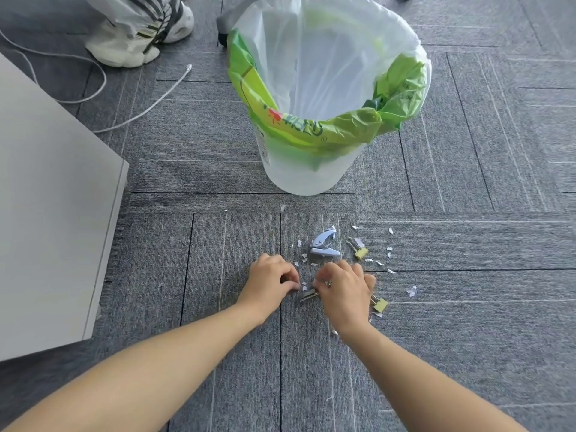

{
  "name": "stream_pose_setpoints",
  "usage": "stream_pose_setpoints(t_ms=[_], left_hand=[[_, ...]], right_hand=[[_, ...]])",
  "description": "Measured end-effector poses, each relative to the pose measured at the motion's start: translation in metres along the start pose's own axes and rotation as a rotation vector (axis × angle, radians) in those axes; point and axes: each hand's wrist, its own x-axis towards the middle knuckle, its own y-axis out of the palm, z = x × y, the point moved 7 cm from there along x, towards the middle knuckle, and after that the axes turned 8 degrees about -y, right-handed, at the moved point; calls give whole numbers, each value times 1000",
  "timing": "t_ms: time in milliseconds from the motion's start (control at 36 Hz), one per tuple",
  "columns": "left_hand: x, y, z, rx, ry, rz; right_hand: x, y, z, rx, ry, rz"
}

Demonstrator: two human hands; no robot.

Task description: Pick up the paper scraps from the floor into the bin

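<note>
Head view: left hand (270, 282), right hand (344, 294) pinch paper scraps (412, 291) before bin (299, 173).

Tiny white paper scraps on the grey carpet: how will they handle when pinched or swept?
Tiny white paper scraps look thin and torn: probably floppy, near weightless, and a push likely scatters them. The grey carpet is textured, so they may snag and need fingertip pinching.

I see grey carpet (467, 338) striped with thin pale and dark lines, white paper scraps (412, 291), a pale blue hole punch (324, 246), yellow binder clips (361, 252), and a translucent white bin (305, 179) with a green bag (311, 132).
</note>
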Motion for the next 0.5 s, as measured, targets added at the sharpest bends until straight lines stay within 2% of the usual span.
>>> stream_pose_setpoints(t_ms=[222,389,500], left_hand=[[-2,3,-6,156,46,22],[-14,-3,5,54,-23,67],[-20,-27,-1,-150,-104,14]], right_hand=[[1,-1,6,-32,-84,26],[4,-2,14,-59,-133,112],[-5,-29,26,78,-176,1]])
